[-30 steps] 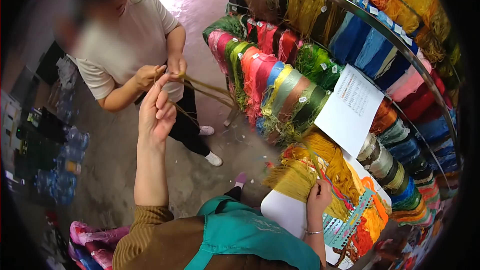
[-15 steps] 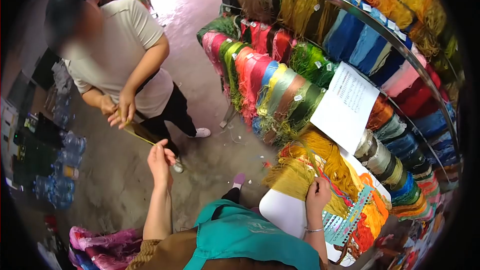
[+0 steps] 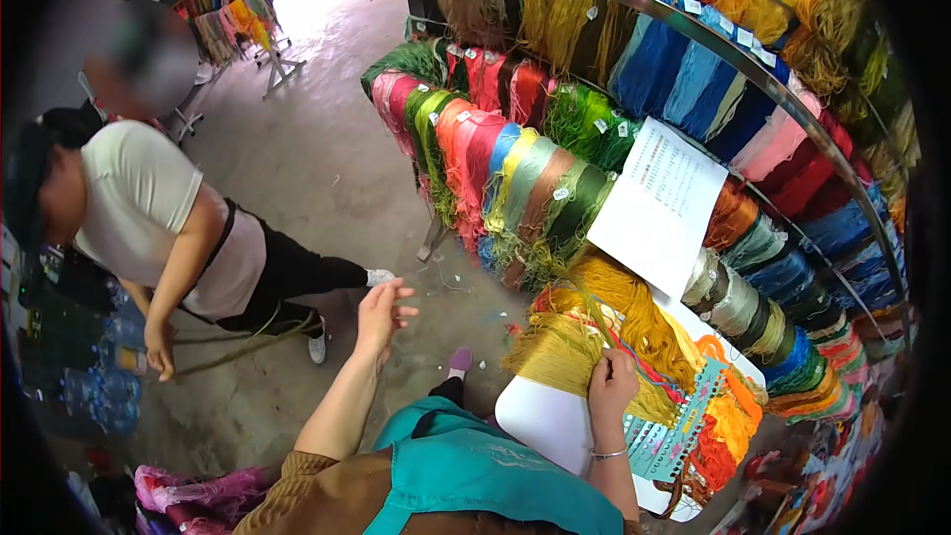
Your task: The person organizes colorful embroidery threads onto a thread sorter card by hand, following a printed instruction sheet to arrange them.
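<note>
My left hand is raised in the middle of the view, fingers apart, with nothing in them. Beside the rack, my right hand is closed around a thin olive strand of thread that runs up from the fist. Under and around that hand lie a fringed olive-gold skein and a golden-yellow skein on a white board. A teal card with punched holes rests to the right, next to orange thread.
A co-worker bends at the left, an olive strand trailing from one hand. A curved metal rack carries many coloured skeins and a printed sheet. Water bottles and pink yarn sit at the left.
My left hand has let go of the olive strand and moved right, its fingers opening. The co-worker has turned away and bent leftward with the strand. My right hand keeps its grip.
</note>
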Available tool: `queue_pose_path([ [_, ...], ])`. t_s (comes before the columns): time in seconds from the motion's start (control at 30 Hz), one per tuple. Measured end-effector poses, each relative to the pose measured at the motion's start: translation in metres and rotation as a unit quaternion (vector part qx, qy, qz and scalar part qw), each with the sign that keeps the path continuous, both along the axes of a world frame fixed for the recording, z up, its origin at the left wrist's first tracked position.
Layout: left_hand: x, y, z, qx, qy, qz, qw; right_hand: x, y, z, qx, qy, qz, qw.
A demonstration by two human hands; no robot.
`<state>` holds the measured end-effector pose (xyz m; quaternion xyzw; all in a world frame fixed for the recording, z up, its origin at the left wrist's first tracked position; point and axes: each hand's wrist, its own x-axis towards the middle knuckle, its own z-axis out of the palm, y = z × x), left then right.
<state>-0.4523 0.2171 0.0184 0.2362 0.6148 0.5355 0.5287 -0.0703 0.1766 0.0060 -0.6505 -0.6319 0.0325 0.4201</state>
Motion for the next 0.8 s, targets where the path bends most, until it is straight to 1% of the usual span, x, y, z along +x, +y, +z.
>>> queue_pose_path([
  [0.1, 0.017, 0.024, 0.013, 0.012, 0.021, -0.042, 0.999, 0.0, 0.0, -0.001, -0.001, 0.002, 0.0, 1.0],
  [0.2, 0.026, 0.062, 0.025, 0.065, 0.045, -0.06, 0.995, 0.0, 0.001, -0.001, 0.006, -0.004, -0.002, 1.0],
  [0.27, 0.023, 0.099, 0.026, 0.132, 0.125, -0.101, 0.978, 0.0, 0.003, -0.002, 0.009, -0.009, -0.011, 1.0],
  [0.37, 0.019, 0.168, 0.047, 0.19, 0.186, -0.128, 0.955, -0.003, 0.004, -0.001, 0.016, -0.009, -0.023, 1.0],
  [0.43, 0.009, 0.23, 0.044, 0.283, 0.259, -0.127, 0.915, -0.005, 0.004, 0.001, -0.025, 0.024, -0.026, 0.999],
  [0.53, 0.006, 0.312, 0.071, 0.308, 0.292, -0.173, 0.889, -0.01, 0.006, -0.002, -0.055, 0.075, -0.083, 0.992],
  [0.57, 0.007, 0.339, 0.077, 0.353, 0.302, -0.182, 0.867, -0.014, 0.008, -0.002, -0.055, 0.071, -0.097, 0.991],
  [0.63, 0.009, 0.395, 0.09, 0.426, 0.332, -0.193, 0.819, -0.021, 0.012, 0.002, -0.076, 0.117, -0.145, 0.98],
  [0.7, 0.013, 0.438, 0.111, 0.444, 0.284, -0.247, 0.813, -0.023, 0.014, -0.006, -0.078, 0.13, -0.186, 0.971],
  [0.73, 0.016, 0.453, 0.126, 0.453, 0.3, -0.256, 0.799, -0.026, 0.015, -0.009, -0.067, 0.144, -0.203, 0.966],
  [0.77, 0.019, 0.471, 0.137, 0.451, 0.296, -0.275, 0.796, -0.028, 0.015, -0.01, -0.096, 0.178, -0.231, 0.952],
  [0.8, 0.021, 0.486, 0.146, 0.45, 0.291, -0.294, 0.791, -0.028, 0.016, -0.01, -0.098, 0.192, -0.24, 0.947],
])
